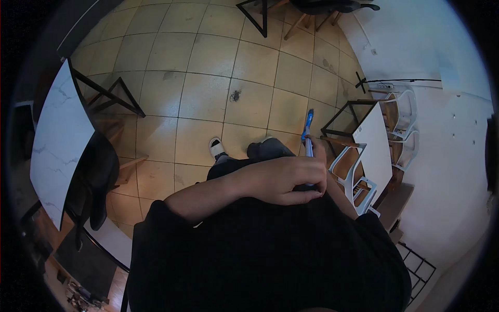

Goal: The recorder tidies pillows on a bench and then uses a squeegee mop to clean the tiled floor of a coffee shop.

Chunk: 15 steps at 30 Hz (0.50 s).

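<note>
A slim white stick with a blue end and a dark tip [309, 127] points forward and down, right of my legs; its exact kind does not show. My left arm crosses in front of my body, and my left hand [296, 179] is curled around the near part of the stick. Farther along it, my right hand [318, 151] has its fingers wrapped about the shaft, partly hidden behind the left hand. The far tip appears against the tiled floor [208, 93], and I cannot tell whether it touches.
On the left stands a marble-patterned table [62, 140] with a black chair [101, 174]. A white table [375, 145] with white-framed chairs [353, 171] lies close on my right, beside the wall [447, 171]. A black-framed leg [257, 18] stands ahead. The floor has a dark spot [235, 95].
</note>
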Each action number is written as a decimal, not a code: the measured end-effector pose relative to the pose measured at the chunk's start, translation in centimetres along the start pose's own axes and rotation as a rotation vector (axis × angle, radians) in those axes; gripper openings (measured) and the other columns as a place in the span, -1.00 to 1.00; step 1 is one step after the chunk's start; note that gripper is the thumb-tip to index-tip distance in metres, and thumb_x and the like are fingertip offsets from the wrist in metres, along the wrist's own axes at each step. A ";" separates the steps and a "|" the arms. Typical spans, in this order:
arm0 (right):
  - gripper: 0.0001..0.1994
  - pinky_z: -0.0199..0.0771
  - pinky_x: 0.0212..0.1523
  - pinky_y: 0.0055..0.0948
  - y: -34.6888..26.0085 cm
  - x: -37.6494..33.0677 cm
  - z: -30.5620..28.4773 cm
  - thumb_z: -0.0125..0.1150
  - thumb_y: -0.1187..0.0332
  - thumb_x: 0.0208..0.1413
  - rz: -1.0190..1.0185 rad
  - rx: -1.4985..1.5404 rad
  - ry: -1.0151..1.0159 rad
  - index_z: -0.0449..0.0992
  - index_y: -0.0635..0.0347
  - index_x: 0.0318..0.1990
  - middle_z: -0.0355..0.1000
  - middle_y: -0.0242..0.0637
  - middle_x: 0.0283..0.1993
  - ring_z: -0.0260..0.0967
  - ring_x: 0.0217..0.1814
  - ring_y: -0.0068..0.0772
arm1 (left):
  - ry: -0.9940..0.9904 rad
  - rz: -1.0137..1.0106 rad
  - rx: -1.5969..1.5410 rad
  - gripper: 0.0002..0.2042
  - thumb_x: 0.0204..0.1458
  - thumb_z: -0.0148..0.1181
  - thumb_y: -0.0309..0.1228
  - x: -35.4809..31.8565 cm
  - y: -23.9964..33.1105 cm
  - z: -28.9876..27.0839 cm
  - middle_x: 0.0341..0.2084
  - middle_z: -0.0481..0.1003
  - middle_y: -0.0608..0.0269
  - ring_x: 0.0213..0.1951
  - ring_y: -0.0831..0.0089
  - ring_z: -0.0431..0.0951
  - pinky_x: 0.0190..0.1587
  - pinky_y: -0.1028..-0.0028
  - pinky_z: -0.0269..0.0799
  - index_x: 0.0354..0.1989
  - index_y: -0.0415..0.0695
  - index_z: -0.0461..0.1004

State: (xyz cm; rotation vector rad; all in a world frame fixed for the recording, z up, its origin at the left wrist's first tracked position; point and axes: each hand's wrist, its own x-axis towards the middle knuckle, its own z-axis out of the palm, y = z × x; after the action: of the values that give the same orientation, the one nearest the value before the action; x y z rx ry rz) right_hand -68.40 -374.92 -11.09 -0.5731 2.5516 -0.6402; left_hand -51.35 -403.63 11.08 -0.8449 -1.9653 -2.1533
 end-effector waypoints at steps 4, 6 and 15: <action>-0.67 0.60 -0.11 -0.19 3.6 2.6 -2.3 0.11 0.55 0.16 0.065 0.097 0.166 0.56 0.05 0.07 0.64 -0.04 -0.18 0.64 -0.08 -0.05 | -0.038 -0.067 -0.034 -0.90 0.21 0.22 -0.41 5.4 -2.6 -0.6 -0.28 0.47 0.19 -0.15 0.26 0.49 -0.07 0.29 0.40 -0.23 -0.16 0.48; -0.70 0.60 -0.17 -0.29 4.7 5.0 -3.3 0.13 0.55 0.19 0.045 0.210 0.227 0.56 0.11 0.06 0.64 -0.12 -0.24 0.66 -0.19 -0.23 | -0.030 -0.084 -0.020 -0.90 0.20 0.23 -0.41 8.9 -3.7 -0.9 -0.32 0.47 0.21 -0.18 0.27 0.49 -0.10 0.30 0.39 -0.26 -0.16 0.49; -0.64 0.69 0.01 -0.23 10.0 22.9 -9.4 0.08 0.62 0.29 0.401 1.239 0.089 0.26 0.18 0.20 0.55 0.07 -0.01 0.62 -0.06 -0.11 | 0.151 -0.205 0.087 -0.71 0.11 0.33 -0.50 29.1 -11.7 -0.9 -0.78 0.38 0.30 -0.69 0.38 0.37 -0.51 0.36 0.20 -0.66 -0.14 0.48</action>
State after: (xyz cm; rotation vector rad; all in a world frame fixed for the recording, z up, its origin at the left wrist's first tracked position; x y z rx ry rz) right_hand -94.68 -374.82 -16.07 0.3867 1.7194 -1.8139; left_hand -81.17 -394.33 14.16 -0.4707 -2.1314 -2.1441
